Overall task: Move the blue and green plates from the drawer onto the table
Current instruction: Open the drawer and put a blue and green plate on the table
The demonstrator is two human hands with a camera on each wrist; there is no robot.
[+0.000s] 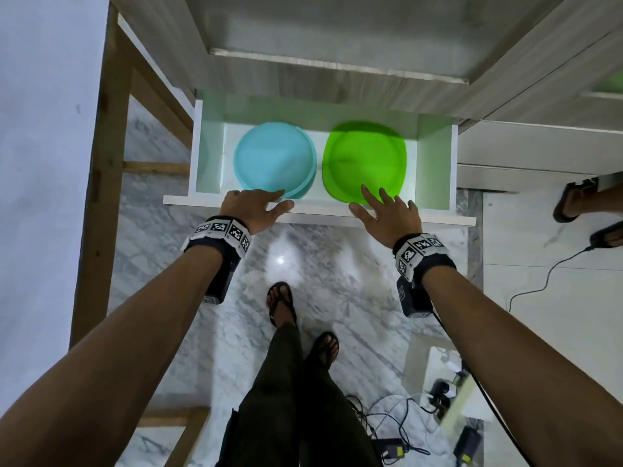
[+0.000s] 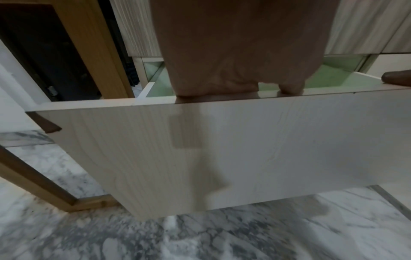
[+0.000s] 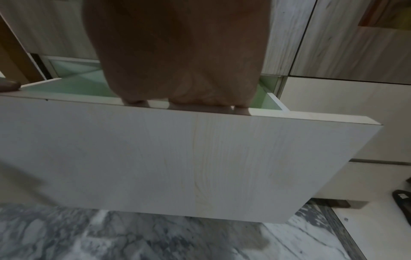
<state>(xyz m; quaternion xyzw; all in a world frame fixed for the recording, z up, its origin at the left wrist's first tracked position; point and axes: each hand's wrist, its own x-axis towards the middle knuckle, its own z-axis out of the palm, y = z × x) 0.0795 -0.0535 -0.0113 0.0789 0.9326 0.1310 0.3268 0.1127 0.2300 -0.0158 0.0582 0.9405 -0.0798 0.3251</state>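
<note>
Palms hide both plates in the wrist views. In the white drawer [image 1: 435, 170], the round blue plate [image 1: 274, 160] lies left of the glossy green plate [image 1: 364, 160]. Left hand [image 1: 254, 207] and right hand [image 1: 387, 214] rest spread-fingered over the drawer's front edge, gripping nothing.

A light blue round plastic plate [image 1: 274, 160] and a bright green round plastic plate [image 1: 364, 160] lie in a white-walled drawer [image 1: 435, 163] with pale wood-grain front. The polished floor [image 1: 337, 264] is white marble with grey veining.
</note>
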